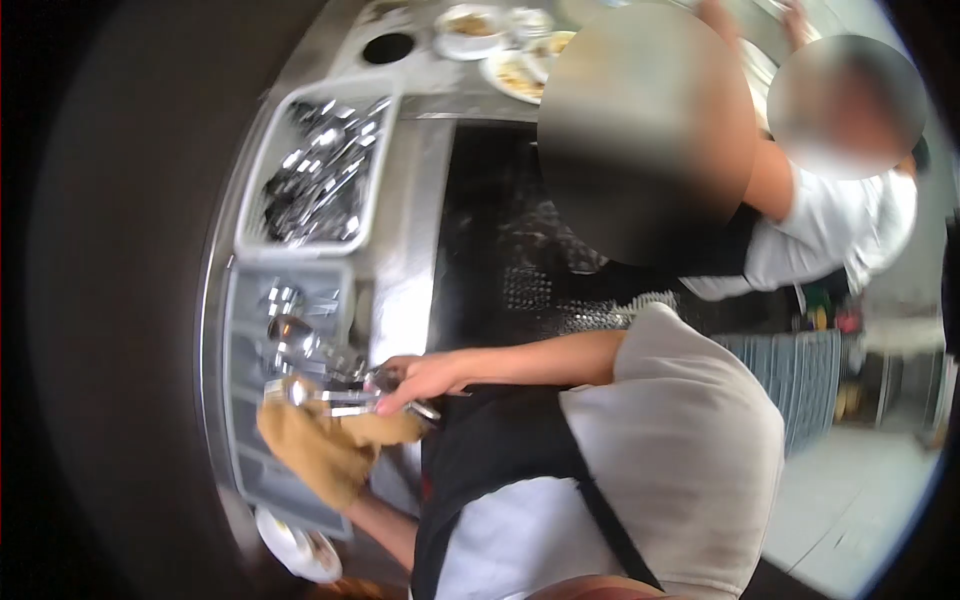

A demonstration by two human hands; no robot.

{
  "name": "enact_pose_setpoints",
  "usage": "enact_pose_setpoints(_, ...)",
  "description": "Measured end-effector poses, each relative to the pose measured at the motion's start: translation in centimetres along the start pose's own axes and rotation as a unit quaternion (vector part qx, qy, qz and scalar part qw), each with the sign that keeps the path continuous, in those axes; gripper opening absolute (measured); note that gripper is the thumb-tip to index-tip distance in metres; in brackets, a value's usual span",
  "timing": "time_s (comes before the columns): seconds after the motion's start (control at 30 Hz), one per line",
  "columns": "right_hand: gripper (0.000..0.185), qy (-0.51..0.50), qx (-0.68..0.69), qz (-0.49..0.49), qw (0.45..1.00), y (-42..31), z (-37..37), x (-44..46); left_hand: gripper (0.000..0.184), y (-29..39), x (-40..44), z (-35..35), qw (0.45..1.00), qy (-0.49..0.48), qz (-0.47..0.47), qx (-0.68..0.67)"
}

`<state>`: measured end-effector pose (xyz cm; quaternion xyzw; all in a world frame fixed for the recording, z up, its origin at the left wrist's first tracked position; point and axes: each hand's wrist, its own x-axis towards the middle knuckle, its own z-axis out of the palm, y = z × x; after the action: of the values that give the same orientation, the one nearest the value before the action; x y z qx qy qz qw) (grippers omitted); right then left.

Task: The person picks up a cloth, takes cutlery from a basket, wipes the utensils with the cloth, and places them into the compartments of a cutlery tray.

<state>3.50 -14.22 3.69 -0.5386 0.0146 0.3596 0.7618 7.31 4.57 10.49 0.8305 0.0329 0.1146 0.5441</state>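
My right hand (pixel 425 378) is closed around the handles of several metal spoons (pixel 345 400). A tan cloth (pixel 325 455) covers my left hand (pixel 360 490) and lies against the spoons' bowl ends; the fingers under it are hidden. Both hands are over the near side of a grey compartment tray (pixel 290 508). More shiny cutlery (pixel 295 335) lies in the tray's compartments, though blur hides the exact pieces.
Beyond the tray stands a white basket (pixel 375 170) heaped with cutlery (pixel 320 165). Plates with food scraps (pixel 470 30) sit near a round counter hole (pixel 388 48). Another plate (pixel 297 545) is beside the tray. A co-worker in a white shirt (pixel 835 225) stands at the right.
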Motion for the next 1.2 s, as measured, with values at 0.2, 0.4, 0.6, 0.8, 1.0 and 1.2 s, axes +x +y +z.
enact_pose_setpoints(0.2, 0.030, 0.016, -0.068, 0.067, 0.995, -3.6, 1.7, -0.7, 0.027, -6.9, 0.7, 0.4, 0.783, 0.135, 0.003, -0.607)
enact_pose_setpoints(0.4, 0.020, 0.159, 0.038, -0.058, 0.985, -1.3, 0.6, 2.9, 0.026, -4.3, -3.7, 1.4, 0.995, 0.076, -0.004, -0.066)
enact_pose_setpoints(0.6, 0.025, 0.134, 0.194, -0.051, 0.970, -2.5, -1.9, 3.1, 0.025, -5.3, -2.7, -3.3, 0.996, 0.081, -0.002, 0.050)
enact_pose_setpoints(0.8, 0.023, 0.163, 0.160, -0.039, 0.973, -2.9, -2.6, 1.2, 0.026, -6.5, -0.7, -9.3, 0.985, 0.123, -0.030, 0.114)
enact_pose_setpoints(1.0, 0.021, 0.153, -0.006, -0.076, 0.985, -2.6, -0.6, 1.3, 0.028, -4.7, -0.3, -2.9, 0.974, -0.026, 0.065, 0.216)
enact_pose_setpoints(1.2, 0.020, 0.103, -0.044, -0.178, 0.978, -2.7, 0.6, 2.9, 0.030, -3.1, -2.0, 2.4, 0.987, -0.027, 0.074, 0.141)
